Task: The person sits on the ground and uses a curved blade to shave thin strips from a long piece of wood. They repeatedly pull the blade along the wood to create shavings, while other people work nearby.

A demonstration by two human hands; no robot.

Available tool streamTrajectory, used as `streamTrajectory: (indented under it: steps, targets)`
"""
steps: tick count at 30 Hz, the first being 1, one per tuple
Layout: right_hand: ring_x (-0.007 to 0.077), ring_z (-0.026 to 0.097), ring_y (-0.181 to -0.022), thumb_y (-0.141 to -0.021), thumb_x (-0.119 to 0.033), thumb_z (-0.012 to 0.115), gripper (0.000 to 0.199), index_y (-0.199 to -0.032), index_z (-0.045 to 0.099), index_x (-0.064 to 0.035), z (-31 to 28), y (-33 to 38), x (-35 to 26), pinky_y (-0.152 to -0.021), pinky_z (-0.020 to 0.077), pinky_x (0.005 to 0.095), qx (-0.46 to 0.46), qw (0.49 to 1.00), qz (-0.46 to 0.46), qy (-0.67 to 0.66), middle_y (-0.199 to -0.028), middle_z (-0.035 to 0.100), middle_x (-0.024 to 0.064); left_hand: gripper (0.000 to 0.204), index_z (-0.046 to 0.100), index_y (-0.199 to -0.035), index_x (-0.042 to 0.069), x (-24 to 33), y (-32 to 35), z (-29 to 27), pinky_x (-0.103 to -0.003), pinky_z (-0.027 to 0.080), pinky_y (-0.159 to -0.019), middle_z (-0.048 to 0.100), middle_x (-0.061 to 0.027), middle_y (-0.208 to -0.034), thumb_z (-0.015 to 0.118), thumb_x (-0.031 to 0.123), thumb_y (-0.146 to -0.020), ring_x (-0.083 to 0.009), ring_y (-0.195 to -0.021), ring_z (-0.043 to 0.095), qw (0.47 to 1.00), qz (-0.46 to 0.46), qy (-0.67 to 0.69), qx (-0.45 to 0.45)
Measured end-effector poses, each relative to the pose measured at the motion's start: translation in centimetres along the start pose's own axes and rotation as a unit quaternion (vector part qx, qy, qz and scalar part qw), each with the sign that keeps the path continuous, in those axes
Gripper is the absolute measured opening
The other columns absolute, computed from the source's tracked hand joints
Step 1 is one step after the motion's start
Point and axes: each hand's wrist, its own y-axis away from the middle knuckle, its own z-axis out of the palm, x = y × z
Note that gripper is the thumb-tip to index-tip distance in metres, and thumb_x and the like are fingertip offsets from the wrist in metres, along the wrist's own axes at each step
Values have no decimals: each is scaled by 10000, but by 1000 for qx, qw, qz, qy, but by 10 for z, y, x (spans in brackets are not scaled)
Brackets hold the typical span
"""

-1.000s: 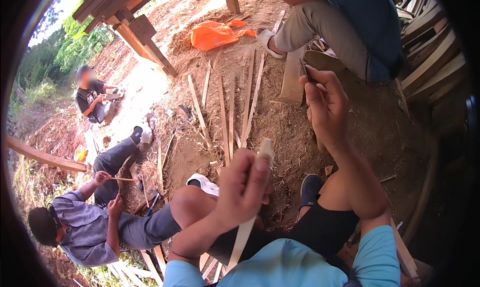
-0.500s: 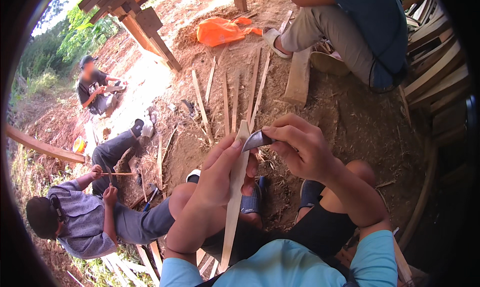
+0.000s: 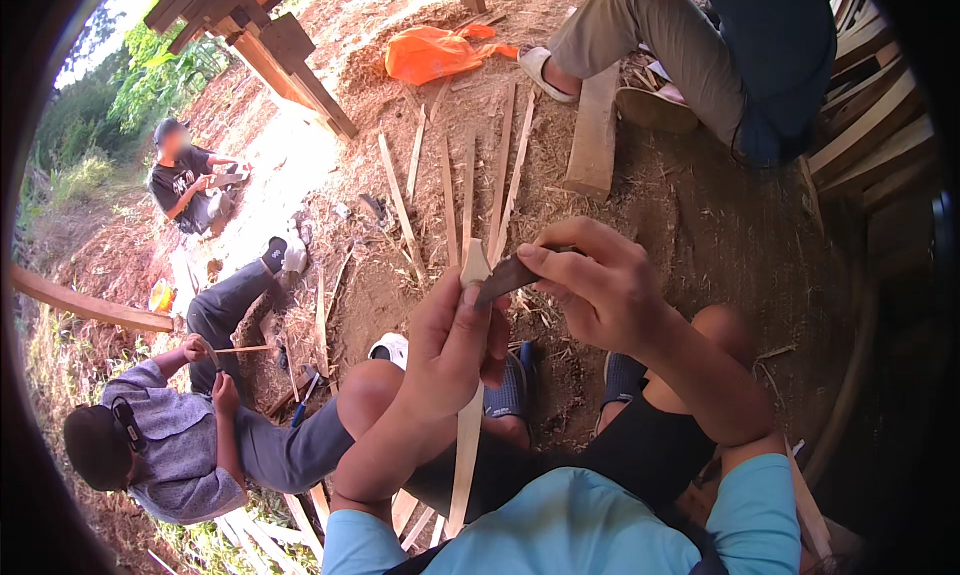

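Note:
My left hand (image 3: 440, 353) is closed round a pale, flat wooden strip (image 3: 466, 460). The strip's narrowed, pointed upper end sticks out above the thumb, and its long lower part runs down towards my lap. In my right hand (image 3: 605, 285) is a short dark knife blade (image 3: 506, 279), pinched between the thumb and fingers. The blade lies slanting across the strip just below its shaped end, close to my left thumb. Fingers hide the knife's grip, if it has one.
Several thin wooden strips (image 3: 469, 190) lie on the dirt ahead, near an orange plastic bag (image 3: 435, 55). A thick plank (image 3: 594, 140) rests by a seated person (image 3: 690, 65). Another person (image 3: 170, 445) works close on my left; one sits farther off. Stacked timber (image 3: 870, 135) stands at right.
The blade has turned so its face looks darker, and it sits a little lower. The strip's upper end has shifted slightly left and stands more upright. My left hand still grips it.

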Motion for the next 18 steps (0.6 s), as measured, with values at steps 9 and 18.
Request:
streamTrajectory:
  steps: [9, 18]
  targets:
    - [239, 637, -729, -861, -42, 628, 140, -997, 630, -11, -31, -15, 9, -625, 501, 328, 82, 996, -5, -26, -871, 605, 101, 273, 537, -979, 48, 11, -15, 0, -221, 389, -378, 536, -42, -592, 395, 278, -1013, -109, -394, 479, 999, -31, 39, -15]
    - [273, 636, -733, -840, -65, 651, 190, -1026, 641, -25, -18, 1, -4, -622, 509, 345, -30, 993, 7, -112, -875, 603, 107, 289, 524, -967, 43, 14, -8, 4, -242, 355, -324, 505, -77, -565, 380, 292, -1004, -152, -352, 439, 991, -41, 115, -58]
